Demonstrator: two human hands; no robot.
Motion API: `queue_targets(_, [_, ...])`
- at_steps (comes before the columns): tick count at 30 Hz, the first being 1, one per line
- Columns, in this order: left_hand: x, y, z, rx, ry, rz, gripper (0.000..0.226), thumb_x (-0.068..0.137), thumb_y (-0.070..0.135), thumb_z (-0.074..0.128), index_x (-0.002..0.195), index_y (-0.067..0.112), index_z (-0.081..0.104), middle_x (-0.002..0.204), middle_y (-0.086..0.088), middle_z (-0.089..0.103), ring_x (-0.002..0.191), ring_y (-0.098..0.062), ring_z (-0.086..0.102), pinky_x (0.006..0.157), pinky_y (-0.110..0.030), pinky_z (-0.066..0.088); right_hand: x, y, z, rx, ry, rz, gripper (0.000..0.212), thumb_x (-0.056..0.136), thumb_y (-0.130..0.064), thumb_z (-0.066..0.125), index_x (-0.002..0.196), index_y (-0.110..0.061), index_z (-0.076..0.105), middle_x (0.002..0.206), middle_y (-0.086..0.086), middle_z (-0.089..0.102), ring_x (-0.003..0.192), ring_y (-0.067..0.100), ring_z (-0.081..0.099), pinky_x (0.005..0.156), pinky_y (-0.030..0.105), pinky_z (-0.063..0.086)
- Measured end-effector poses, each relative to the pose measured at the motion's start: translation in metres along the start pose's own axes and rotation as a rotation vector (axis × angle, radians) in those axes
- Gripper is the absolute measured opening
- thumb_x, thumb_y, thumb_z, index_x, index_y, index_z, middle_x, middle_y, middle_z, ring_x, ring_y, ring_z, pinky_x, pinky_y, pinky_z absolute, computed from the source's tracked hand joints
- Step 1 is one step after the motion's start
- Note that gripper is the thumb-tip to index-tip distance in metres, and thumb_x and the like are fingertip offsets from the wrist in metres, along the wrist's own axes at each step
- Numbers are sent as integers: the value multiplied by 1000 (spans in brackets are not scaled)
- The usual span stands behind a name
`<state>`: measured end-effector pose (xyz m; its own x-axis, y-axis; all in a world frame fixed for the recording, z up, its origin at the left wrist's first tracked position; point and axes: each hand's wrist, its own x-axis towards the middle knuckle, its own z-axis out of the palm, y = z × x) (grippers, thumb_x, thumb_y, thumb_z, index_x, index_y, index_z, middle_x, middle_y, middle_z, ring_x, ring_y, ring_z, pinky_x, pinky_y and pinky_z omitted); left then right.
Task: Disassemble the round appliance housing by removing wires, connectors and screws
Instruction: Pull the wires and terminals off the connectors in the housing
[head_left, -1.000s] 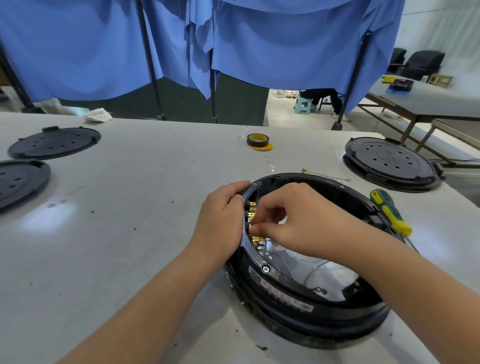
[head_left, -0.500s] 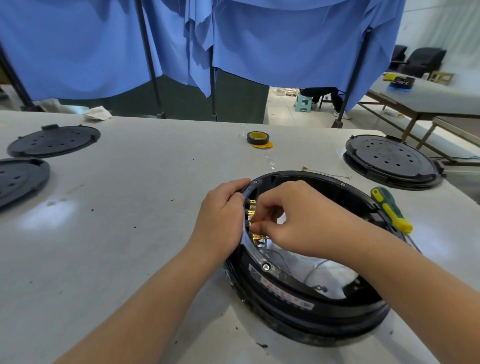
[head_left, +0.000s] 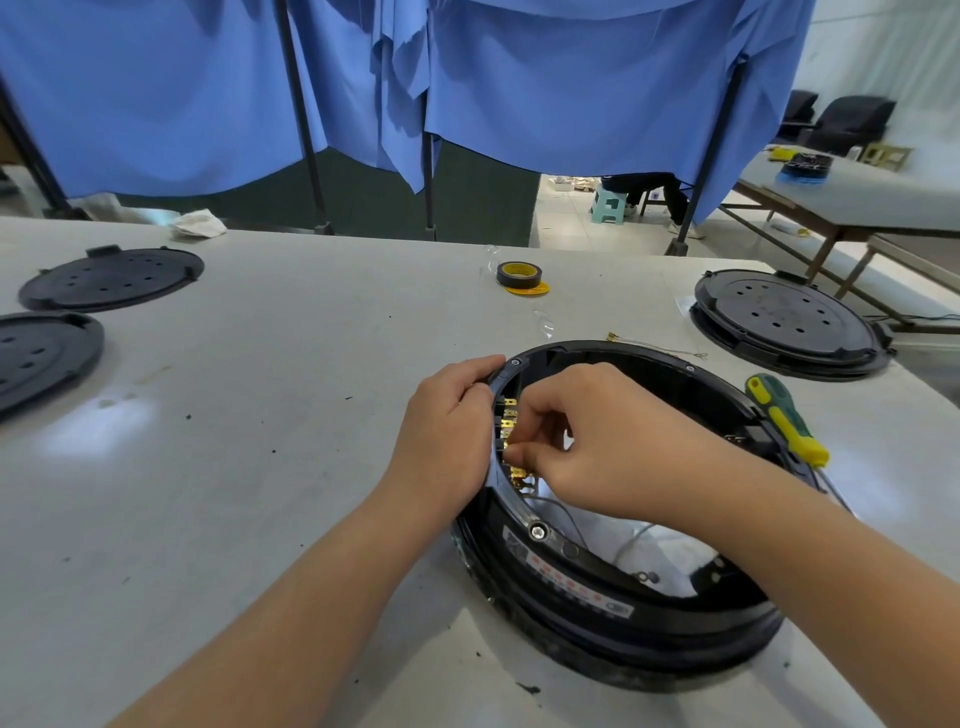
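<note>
At the housing (head_left: 597, 618) rim, left hand (head_left: 447, 441) grips the edge; right hand (head_left: 608, 447) pinches a brass connector (head_left: 511, 448).

The left hand (head_left: 447, 447) covers the round housing's (head_left: 623, 639) outer wall at centre frame. The right hand's (head_left: 613, 447) fingertips (head_left: 514, 457) hide what they pinch among the brass terminals (head_left: 511, 415); whether it is a connector or a wire cannot be told. The housing label (head_left: 571, 582) is too small to read. A black disc (head_left: 41, 358) is cut by the left edge. The blue curtain (head_left: 571, 78) hides all but the legs of a seated person (head_left: 649, 192). Items on the far table (head_left: 857, 197), upper right, are blurred.
</note>
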<state>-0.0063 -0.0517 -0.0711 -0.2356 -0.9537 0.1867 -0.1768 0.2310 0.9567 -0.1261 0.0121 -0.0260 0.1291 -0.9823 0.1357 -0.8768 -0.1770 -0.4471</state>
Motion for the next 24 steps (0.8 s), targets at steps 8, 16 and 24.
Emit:
queue_targets(8, [0, 0, 0, -3, -4, -4, 42, 90, -1, 41, 122, 13, 64, 123, -2, 65, 116, -13, 57, 103, -32, 43, 0, 0, -2, -20, -3, -62, 10, 83, -18, 67, 73, -15, 65, 70, -2, 65, 69, 15, 60, 69, 36, 51])
queue_targets(16, [0, -1, 0, -4, -2, -7, 41, 90, -1, 42, 122, 13, 64, 123, -3, 65, 115, -14, 57, 103, -32, 44, 0, 0, 1, -19, 4, -4, 15, 82, -20, 68, 69, -20, 62, 65, -5, 63, 64, 9, 58, 60, 24, 48])
queue_targets(24, [2, -3, 1, -33, 0, -14, 41, 89, -2, 42, 120, 11, 65, 120, -4, 66, 114, -16, 59, 103, -38, 44, -1, -2, -1, -25, -11, -63, 12, 82, -16, 65, 72, -15, 60, 70, -5, 60, 70, 13, 56, 69, 36, 48])
